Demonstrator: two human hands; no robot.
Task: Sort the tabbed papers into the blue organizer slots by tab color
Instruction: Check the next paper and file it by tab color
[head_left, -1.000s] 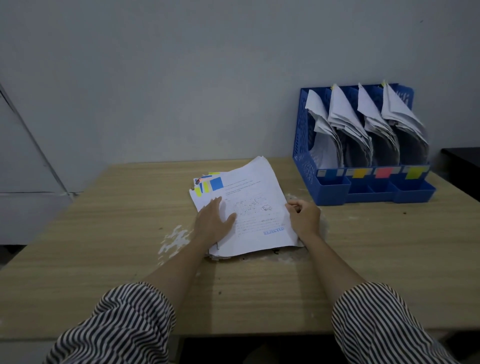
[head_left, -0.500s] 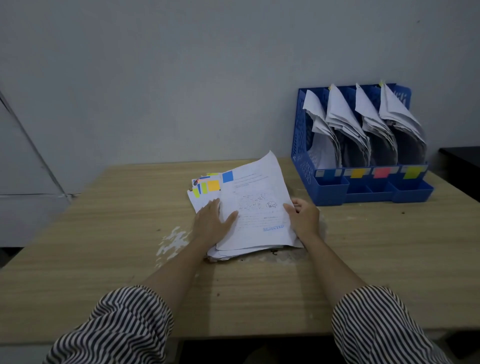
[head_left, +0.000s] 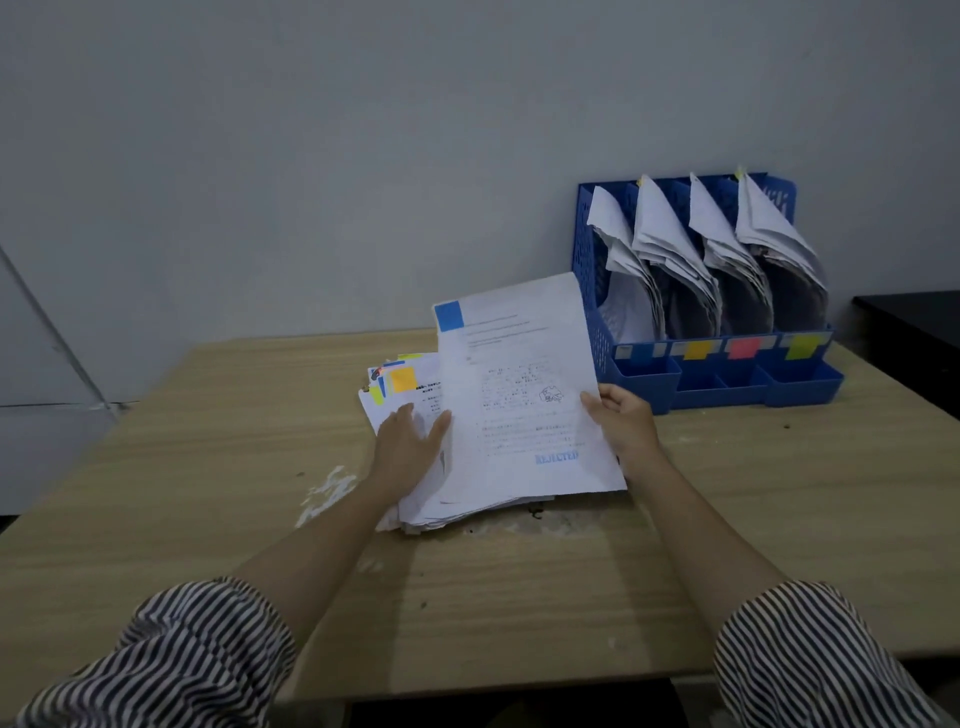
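Our right hand (head_left: 626, 428) pinches the blue-tabbed sheet (head_left: 524, 395) left of the organizer (head_left: 717, 374); our left hand (head_left: 408, 452) presses flat, open, on the pile (head_left: 415, 387).

Scuffed wooden table (head_left: 208, 467) against grey wall (head_left: 363, 156).

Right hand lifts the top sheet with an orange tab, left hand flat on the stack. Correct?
Not quite. In the head view the sheet gripped by the right hand has a blue tab; the orange one is on the stack, where the left hand lies flat.
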